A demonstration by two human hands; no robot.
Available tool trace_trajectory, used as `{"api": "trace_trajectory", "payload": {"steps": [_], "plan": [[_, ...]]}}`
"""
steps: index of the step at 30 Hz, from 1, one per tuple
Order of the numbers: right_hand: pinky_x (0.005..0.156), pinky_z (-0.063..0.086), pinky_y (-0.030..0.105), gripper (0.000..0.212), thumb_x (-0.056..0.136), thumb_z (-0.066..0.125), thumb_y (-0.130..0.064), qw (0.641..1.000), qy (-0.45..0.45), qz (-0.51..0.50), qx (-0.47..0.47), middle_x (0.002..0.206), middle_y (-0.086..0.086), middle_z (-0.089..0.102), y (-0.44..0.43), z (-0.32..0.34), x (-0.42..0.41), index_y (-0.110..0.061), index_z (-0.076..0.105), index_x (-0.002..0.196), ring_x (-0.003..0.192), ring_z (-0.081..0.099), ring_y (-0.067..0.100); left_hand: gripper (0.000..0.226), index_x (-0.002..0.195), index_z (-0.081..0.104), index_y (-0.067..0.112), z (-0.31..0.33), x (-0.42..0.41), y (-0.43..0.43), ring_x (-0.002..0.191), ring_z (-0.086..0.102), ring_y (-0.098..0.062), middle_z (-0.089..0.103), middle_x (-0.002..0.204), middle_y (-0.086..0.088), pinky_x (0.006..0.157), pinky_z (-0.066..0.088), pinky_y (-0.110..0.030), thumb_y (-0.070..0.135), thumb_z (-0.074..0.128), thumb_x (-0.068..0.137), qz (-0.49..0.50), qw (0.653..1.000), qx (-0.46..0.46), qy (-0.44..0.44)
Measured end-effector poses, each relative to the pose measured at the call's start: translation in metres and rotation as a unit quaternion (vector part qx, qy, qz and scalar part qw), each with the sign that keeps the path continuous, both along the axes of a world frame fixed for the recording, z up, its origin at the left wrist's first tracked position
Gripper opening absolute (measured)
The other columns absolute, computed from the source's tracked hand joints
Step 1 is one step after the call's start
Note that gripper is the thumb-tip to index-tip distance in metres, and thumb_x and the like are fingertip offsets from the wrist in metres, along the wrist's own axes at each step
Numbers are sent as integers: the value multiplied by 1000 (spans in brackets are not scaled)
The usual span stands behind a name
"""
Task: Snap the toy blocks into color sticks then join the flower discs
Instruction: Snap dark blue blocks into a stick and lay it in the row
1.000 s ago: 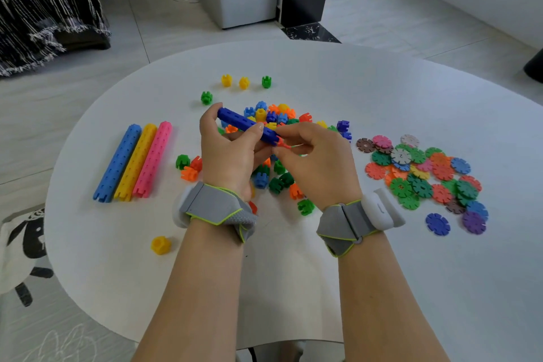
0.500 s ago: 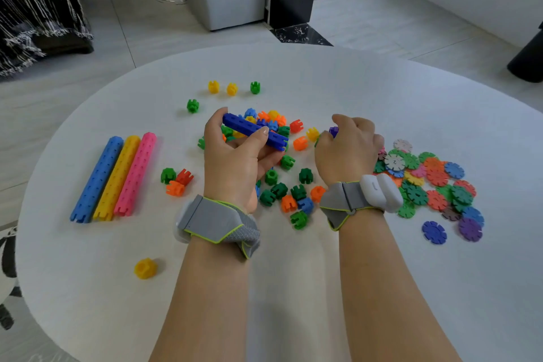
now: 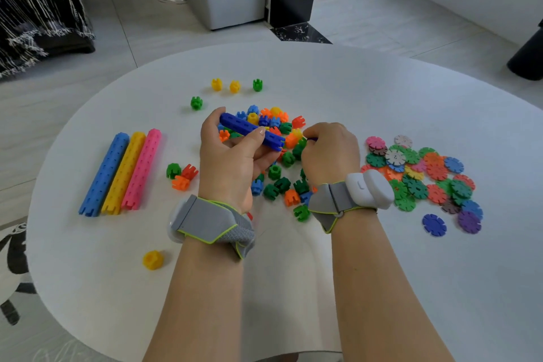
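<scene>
Hands: left hand point(image 3: 232, 161) grips dark blue stick of snapped plastic blocks point(image 3: 252, 130) above loose multicoloured block pile point(image 3: 282, 184) on white round table point(image 3: 382, 288). Right hand point(image 3: 330, 153) curled, pinching small dark blue block point(image 3: 311, 138), mostly hidden, just beside stick end. Risks: prongs misaligned, no snap; hard push splits stick joint; block slips into pile. Plastic flower discs point(image 3: 417, 185) unjoined, far right.

Both bare forearms reach forward side by side, well apart at the elbows and closer at the wrists; a grey left strap point(image 3: 211, 219) and a grey right strap point(image 3: 338, 200) wrap the wrists. The left hand point(image 3: 232, 159) is raised, thumb on top and fingers beneath, gripping a dark blue stick point(image 3: 249, 129); the right hand point(image 3: 330, 153) sits just beside it, knuckles up, fingers curled under, pinching a small dark block point(image 3: 311, 138).
</scene>
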State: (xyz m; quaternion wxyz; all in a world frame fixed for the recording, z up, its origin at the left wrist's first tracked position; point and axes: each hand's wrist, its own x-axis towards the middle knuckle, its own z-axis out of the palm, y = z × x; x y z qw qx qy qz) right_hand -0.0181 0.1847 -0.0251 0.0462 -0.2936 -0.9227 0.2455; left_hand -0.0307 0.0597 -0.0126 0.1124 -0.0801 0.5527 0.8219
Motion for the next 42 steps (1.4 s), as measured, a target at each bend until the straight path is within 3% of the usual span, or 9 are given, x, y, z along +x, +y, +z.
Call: {"api": "trace_trajectory", "payload": {"steps": [3,7,12,16,20,23,27,32,42], "plan": [[89,40,28,39,88,50,-5,999,-18,25,-9,130,5,54,-9,3,2,-24,63,120,118,51,26,55,131,35,24,-1,2,0,63,69,-19,59,111,-30,60,58,-29,-3,56,88,-2,1000,4,1],[79,42,27,33,86,50,-8,997,53,46,-37,114,2,61,-24,0,8,-25,67,108,103,57,23,57,134,34,22,-1,5,0,64,69,-19,59,106,-26,62,58,-31,-5,56,88,-1,1000,17,2],[88,48,28,38,81,56,-10,986,110,52,-114,109,-6,66,-27,-2,11,-27,65,114,95,62,14,55,131,36,23,-1,8,-5,65,69,-19,59,104,-26,65,59,-33,-4,57,88,9,1000,14,4],[80,43,18,29,83,66,-17,973,164,43,-154,102,-5,65,-23,4,16,-25,69,111,81,62,7,56,133,35,22,-2,4,-10,65,70,-19,59,111,-29,60,57,-29,-2,57,88,27,1000,12,1],[76,53,27,17,76,73,-14,950,203,60,-230,85,-4,68,-26,10,25,-27,72,87,76,67,13,57,135,34,22,-7,-1,-13,68,70,-20,59,111,-28,62,58,-30,-3,56,88,57,998,2,-3],[80,56,32,22,75,75,-13,944,191,81,-256,86,-8,70,-29,10,28,-26,73,93,79,69,8,56,134,34,21,-10,-4,-12,67,69,-20,59,106,-25,60,57,-29,-5,55,89,76,997,7,-5],[84,55,35,27,77,73,-11,941,189,80,-269,88,-4,73,-29,8,28,-24,73,101,80,69,9,55,133,34,23,-11,-4,-10,68,69,-19,59,104,-20,60,57,-28,-4,54,89,80,997,-3,-8],[77,59,38,25,76,74,-5,926,216,77,-301,81,-1,72,-27,9,29,-28,66,80,75,71,16,56,133,34,24,-11,-5,-9,72,70,-23,60,110,-24,63,57,-29,-3,55,89,78,997,-6,-6],[80,57,37,31,75,76,-7,936,231,95,-250,81,-11,69,-28,5,29,-35,61,76,77,69,8,61,137,31,29,-11,-4,-8,69,71,-22,60,111,-23,59,57,-30,-1,55,90,69,997,-9,-13]]}}
